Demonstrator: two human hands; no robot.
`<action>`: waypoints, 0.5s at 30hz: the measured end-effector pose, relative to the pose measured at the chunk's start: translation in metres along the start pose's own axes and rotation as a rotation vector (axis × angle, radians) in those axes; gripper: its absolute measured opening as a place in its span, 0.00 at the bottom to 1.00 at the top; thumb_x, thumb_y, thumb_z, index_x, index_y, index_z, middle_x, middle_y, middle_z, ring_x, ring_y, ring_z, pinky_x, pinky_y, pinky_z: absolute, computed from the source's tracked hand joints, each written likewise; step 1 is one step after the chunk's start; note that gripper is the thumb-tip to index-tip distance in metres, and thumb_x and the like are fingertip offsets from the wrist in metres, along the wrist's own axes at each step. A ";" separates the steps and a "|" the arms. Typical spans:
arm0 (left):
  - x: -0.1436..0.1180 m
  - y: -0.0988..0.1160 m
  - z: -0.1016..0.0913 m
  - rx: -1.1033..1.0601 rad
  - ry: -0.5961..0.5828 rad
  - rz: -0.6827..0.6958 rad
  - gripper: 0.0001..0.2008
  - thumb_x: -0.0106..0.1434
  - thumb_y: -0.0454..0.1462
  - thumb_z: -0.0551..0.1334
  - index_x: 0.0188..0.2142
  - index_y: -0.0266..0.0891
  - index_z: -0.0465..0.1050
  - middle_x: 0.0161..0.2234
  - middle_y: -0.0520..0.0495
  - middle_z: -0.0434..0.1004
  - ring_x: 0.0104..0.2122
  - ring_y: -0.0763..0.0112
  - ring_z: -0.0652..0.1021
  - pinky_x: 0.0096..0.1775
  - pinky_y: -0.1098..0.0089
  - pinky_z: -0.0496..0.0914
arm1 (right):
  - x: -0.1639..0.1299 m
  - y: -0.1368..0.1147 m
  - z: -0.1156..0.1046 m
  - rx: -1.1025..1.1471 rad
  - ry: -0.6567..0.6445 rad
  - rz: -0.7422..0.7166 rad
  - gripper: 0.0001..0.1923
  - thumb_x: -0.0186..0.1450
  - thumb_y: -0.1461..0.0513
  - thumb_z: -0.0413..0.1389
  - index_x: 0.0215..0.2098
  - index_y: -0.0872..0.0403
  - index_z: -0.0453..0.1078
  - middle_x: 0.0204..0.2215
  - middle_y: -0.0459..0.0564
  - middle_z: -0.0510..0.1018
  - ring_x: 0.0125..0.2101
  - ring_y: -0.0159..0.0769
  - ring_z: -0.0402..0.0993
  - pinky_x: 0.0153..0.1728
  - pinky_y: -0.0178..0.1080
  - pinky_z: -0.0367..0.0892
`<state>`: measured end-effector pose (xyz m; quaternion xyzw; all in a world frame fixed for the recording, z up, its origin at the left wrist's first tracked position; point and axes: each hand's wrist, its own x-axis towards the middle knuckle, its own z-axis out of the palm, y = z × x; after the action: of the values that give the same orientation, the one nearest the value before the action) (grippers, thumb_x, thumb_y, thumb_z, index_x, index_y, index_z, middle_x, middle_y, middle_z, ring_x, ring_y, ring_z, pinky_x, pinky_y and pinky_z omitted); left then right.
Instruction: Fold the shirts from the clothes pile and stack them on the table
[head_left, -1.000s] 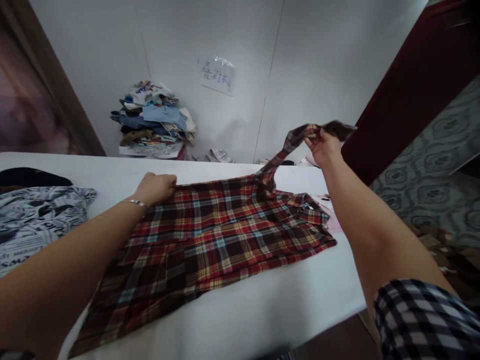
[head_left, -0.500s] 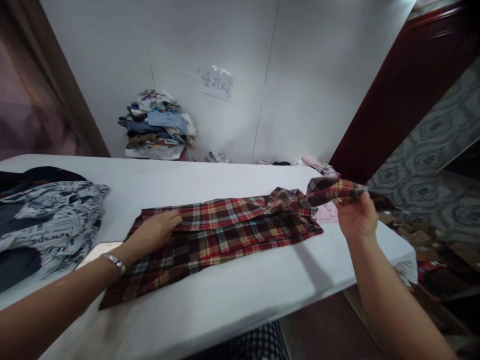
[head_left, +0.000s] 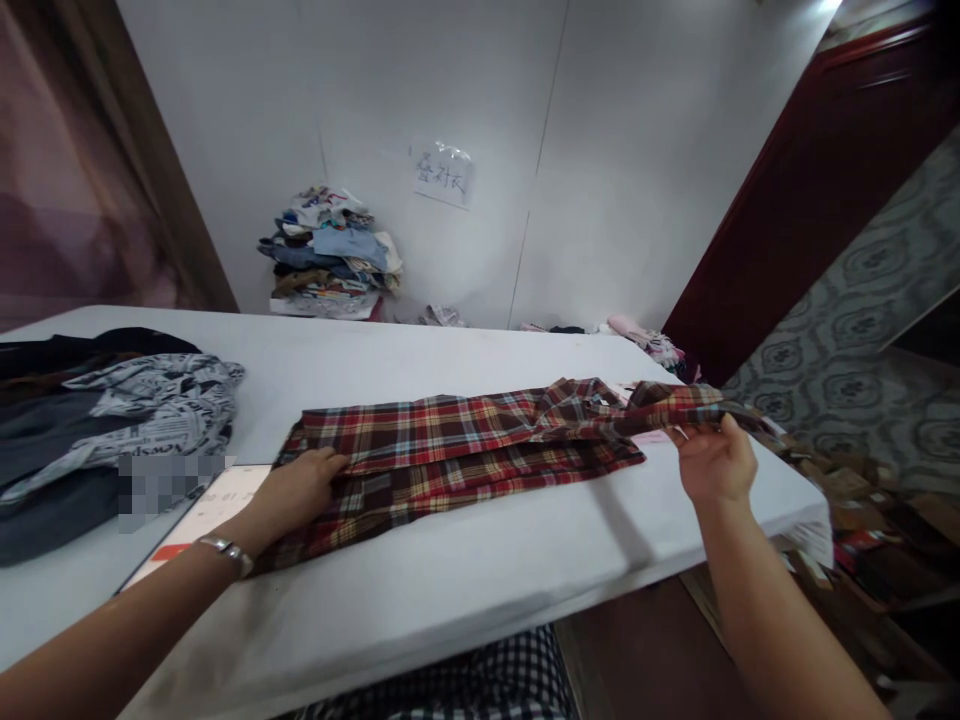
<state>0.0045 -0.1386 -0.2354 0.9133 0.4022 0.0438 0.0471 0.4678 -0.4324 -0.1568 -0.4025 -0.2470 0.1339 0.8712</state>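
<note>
A second ago the far side of the plaid shirt (head_left: 450, 425) was pinched up and its sleeve (head_left: 675, 403) raised high; now that side lies turned over toward the desk's (head_left: 480, 570) near edge, as a long band on the layer beneath, and the sleeve has come down low near the right edge. The shirt's body is narrower for it, a strip running lengthwise between the far and near edges, hem to the left and collar toward the right edge. Judging by how the cloth lies, the body's turn looks made, while the sleeve is not yet laid down. The right hand (head_left: 716, 465) has its grip closed about the sleeve, thumb above and fingers below, with the end trailing beyond it. The left hand (head_left: 292, 495) rests palm down at the hem end (whether its grip pinches any cloth there, I cannot tell, as the fingertips press into the plaid). Under the left forearm, just beside the hem, a lit screen (head_left: 214, 510) lies on the desk, and the newsprint-patterned garment (head_left: 180, 410) sits in the heap by the left edge.
</note>
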 end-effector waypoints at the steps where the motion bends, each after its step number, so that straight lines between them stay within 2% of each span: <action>1: -0.001 0.001 -0.005 -0.054 -0.045 -0.036 0.20 0.56 0.32 0.53 0.45 0.38 0.77 0.43 0.36 0.79 0.43 0.51 0.79 0.44 0.58 0.71 | 0.005 0.000 0.009 -0.010 -0.024 -0.014 0.09 0.60 0.54 0.55 0.34 0.50 0.72 0.30 0.43 0.78 0.33 0.34 0.76 0.32 0.39 0.73; 4: 0.007 0.014 -0.023 -0.295 -0.122 -0.105 0.18 0.58 0.44 0.57 0.44 0.41 0.77 0.42 0.39 0.81 0.41 0.51 0.80 0.43 0.57 0.72 | 0.016 0.003 0.056 -0.055 -0.138 -0.056 0.10 0.60 0.53 0.56 0.36 0.48 0.72 0.33 0.44 0.79 0.34 0.34 0.76 0.33 0.40 0.73; 7: 0.023 0.044 -0.038 -0.686 -0.089 -0.083 0.24 0.57 0.53 0.60 0.46 0.42 0.75 0.47 0.40 0.79 0.47 0.53 0.78 0.48 0.59 0.71 | 0.011 0.019 0.123 -0.141 -0.304 -0.089 0.14 0.60 0.50 0.57 0.40 0.47 0.72 0.37 0.44 0.79 0.39 0.37 0.77 0.39 0.43 0.74; 8: 0.030 0.057 -0.041 -0.855 -0.087 -0.053 0.26 0.57 0.54 0.59 0.49 0.42 0.73 0.51 0.40 0.77 0.50 0.54 0.77 0.50 0.59 0.71 | 0.007 0.028 0.145 -0.199 -0.397 -0.073 0.16 0.60 0.48 0.57 0.41 0.47 0.72 0.38 0.45 0.80 0.41 0.38 0.76 0.41 0.45 0.74; 10: 0.042 0.080 -0.043 -1.202 -0.107 0.011 0.32 0.61 0.58 0.53 0.58 0.42 0.66 0.58 0.37 0.71 0.54 0.56 0.74 0.52 0.59 0.70 | -0.002 0.049 0.182 -0.388 -0.696 0.013 0.19 0.59 0.48 0.59 0.45 0.46 0.74 0.42 0.46 0.80 0.47 0.41 0.74 0.50 0.47 0.70; 12: 0.054 0.094 -0.039 -1.474 -0.122 0.018 0.37 0.63 0.61 0.45 0.63 0.42 0.58 0.61 0.35 0.67 0.54 0.56 0.74 0.51 0.56 0.72 | 0.000 0.073 0.202 -0.536 -0.916 0.042 0.20 0.58 0.50 0.61 0.47 0.46 0.74 0.48 0.46 0.78 0.52 0.41 0.71 0.55 0.48 0.66; 13: 0.059 0.097 -0.036 -1.560 -0.111 -0.015 0.38 0.63 0.61 0.42 0.64 0.42 0.56 0.60 0.35 0.67 0.54 0.56 0.74 0.49 0.56 0.73 | 0.007 0.085 0.204 -0.596 -0.945 0.045 0.20 0.59 0.51 0.61 0.48 0.47 0.74 0.49 0.47 0.78 0.52 0.41 0.71 0.55 0.48 0.66; 15: 0.065 0.093 -0.027 -1.633 -0.084 -0.144 0.40 0.63 0.63 0.38 0.63 0.41 0.55 0.57 0.36 0.71 0.52 0.55 0.76 0.47 0.55 0.74 | 0.033 0.106 0.192 -0.730 -0.830 0.052 0.20 0.61 0.53 0.58 0.49 0.50 0.74 0.49 0.51 0.78 0.49 0.40 0.74 0.50 0.46 0.70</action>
<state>0.1128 -0.1515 -0.1947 0.5641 0.2991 0.2853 0.7148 0.3889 -0.2284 -0.1212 -0.5978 -0.5900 0.2086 0.5010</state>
